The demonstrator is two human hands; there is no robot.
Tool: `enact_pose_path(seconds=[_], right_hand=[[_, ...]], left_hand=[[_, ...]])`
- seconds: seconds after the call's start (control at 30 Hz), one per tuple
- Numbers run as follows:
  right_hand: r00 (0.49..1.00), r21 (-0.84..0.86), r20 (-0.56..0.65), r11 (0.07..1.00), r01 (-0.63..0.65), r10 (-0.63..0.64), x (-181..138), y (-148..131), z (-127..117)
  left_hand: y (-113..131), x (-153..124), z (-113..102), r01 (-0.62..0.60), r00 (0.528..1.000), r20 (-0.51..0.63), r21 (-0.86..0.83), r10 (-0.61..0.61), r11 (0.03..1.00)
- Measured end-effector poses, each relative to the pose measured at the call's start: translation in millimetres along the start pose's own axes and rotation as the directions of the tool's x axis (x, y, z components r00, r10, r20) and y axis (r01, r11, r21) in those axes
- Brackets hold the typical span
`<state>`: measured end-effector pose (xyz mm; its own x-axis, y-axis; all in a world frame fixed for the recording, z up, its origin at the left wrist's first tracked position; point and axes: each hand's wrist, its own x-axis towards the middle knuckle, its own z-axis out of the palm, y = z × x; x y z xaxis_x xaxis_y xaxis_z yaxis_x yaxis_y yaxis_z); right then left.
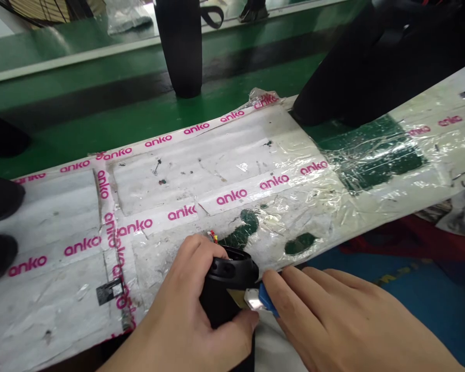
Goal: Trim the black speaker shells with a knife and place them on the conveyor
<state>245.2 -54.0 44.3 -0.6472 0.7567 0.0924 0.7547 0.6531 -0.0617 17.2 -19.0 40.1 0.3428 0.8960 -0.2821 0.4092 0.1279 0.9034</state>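
My left hand [194,315] is closed around a black hollow plastic housing [220,299], held roughly upright near the bench's front edge. Its round rim faces up, and small red and yellow wire ends [214,236] show just behind that rim. My right hand [333,315] is closed on a small blue tool with a shiny metal end [268,299], possibly a utility knife; the rest of it is hidden by my fingers. The metal end is against or very close to the housing's side, just below the rim and near my left thumb.
The bench [213,160] is covered with white sheeting and pink-lettered tape, torn in places. A tapered black housing [182,51] stands on the green surface behind. Larger black parts [333,72] lean at right; more dark rounded ends [2,199] jut in from the left.
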Motion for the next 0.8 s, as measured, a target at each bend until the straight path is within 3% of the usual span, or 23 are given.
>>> enact_pose_path(seconds=[0.8], right_hand=[[0.996, -0.002, 0.001, 0.996, -0.086, 0.086, 8.5, -4.6, 3.9]], left_hand=[[1.0, -1.1, -0.7, -0.004, 1.0, -0.015, 0.017, 0.004, 1.0]])
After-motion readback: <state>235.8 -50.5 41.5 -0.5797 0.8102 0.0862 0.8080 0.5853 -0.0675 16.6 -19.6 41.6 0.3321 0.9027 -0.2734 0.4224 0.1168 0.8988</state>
